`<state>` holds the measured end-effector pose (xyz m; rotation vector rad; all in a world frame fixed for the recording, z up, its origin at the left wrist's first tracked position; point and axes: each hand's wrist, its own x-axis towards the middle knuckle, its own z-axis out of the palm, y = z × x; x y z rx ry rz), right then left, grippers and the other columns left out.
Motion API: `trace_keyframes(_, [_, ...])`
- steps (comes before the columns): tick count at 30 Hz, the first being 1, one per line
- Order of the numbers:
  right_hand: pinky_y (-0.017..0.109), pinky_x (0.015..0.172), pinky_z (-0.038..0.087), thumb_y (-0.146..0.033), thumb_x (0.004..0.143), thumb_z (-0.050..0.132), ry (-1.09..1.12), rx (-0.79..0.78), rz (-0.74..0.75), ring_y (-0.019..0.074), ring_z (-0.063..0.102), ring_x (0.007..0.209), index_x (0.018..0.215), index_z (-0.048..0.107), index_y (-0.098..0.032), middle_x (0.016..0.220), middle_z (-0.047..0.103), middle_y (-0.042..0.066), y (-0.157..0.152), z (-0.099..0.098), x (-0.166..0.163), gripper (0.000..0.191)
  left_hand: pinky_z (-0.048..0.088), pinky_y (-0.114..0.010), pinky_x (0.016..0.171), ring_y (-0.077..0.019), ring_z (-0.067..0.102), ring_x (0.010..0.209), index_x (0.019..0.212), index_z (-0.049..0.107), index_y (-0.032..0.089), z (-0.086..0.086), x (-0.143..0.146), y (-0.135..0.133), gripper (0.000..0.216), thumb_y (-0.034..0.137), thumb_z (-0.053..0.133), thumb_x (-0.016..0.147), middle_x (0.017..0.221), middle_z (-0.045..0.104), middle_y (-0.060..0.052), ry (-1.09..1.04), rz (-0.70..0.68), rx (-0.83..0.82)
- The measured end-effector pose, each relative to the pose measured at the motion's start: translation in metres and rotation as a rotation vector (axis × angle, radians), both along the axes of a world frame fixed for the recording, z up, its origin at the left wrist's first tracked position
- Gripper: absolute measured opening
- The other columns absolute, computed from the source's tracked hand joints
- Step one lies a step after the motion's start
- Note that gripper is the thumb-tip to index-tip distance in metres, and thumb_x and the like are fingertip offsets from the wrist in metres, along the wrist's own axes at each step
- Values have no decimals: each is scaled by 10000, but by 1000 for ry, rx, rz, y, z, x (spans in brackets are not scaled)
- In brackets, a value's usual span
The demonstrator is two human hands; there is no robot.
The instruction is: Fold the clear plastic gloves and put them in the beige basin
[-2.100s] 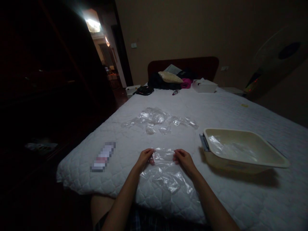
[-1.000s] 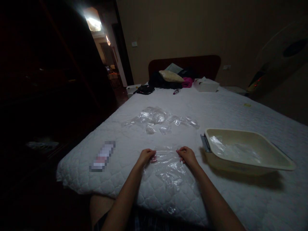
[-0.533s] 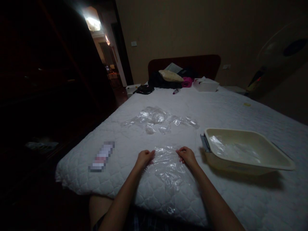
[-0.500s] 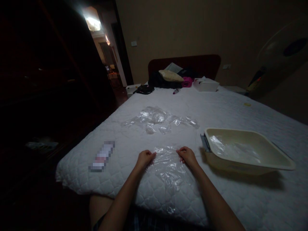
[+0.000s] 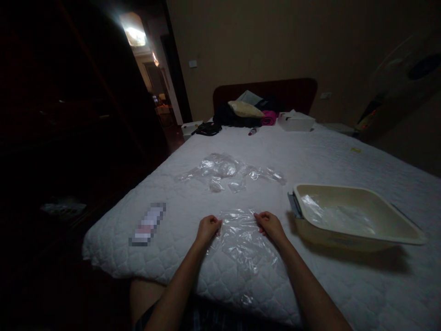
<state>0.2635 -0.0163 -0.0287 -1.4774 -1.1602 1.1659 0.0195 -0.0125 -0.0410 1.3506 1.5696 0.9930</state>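
Note:
A clear plastic bag (image 5: 241,239) lies flat on the white quilted bed (image 5: 310,151) right in front of me. My left hand (image 5: 207,228) is closed on the bag's far left corner. My right hand (image 5: 270,225) is closed on its far right corner. The bag stretches between the two hands and runs back toward me. Farther up the bed lies a loose heap of several more clear plastic bags (image 5: 227,171).
A cream plastic basin (image 5: 354,216) with clear plastic inside sits to the right of my right hand. A blurred-out small object (image 5: 148,225) lies left of my left hand. Pillows and clothes (image 5: 244,112) and a white box (image 5: 295,122) are at the headboard. The bed's left edge drops into darkness.
The bag, held up loosely and crumpled at first, now lies spread flat on the quilt. My hands have stayed at its far corners, only shifting slightly.

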Motion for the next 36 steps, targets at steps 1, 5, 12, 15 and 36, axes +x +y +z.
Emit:
trace_keyframes(1, [164,286,341,-458,628,614,-13,-2,5,84,485,346,716,498,-180,473,493,-69,-1,-1,0,314,296,-186,366,-94,461,335,570,489,163,0,0,0,221,350,561,664,393,509,31,-9,-1,1])
trace_keyframes(5, [161,300,344,-408,589,653,-13,12,34,91,505,372,775,501,-186,480,469,-89,-2,-5,1,326,299,-188,364,-95,461,334,571,481,161,2,0,0,244,370,579,650,390,513,23,-88,-14,-25])
trace_keyframes(12, [163,301,348,-381,589,652,-1,24,30,89,502,373,771,489,-182,493,460,-90,-2,-7,2,315,323,-189,376,-69,436,350,581,505,132,19,-22,4,367,464,661,577,435,513,14,-310,-82,-225])
trace_keyframes(15, [160,304,347,-374,585,663,8,23,29,86,498,375,769,493,-179,492,464,-87,-3,-6,2,317,390,-200,438,-87,507,432,611,508,128,27,-32,-2,370,446,688,553,523,562,-12,-387,-20,-235])
trace_keyframes(36, [208,431,419,-463,608,667,97,214,-114,95,515,482,786,551,-180,633,567,-12,-24,20,12,354,447,-247,487,-93,543,453,912,512,105,18,0,-104,538,346,759,499,621,551,16,-594,-96,-354])
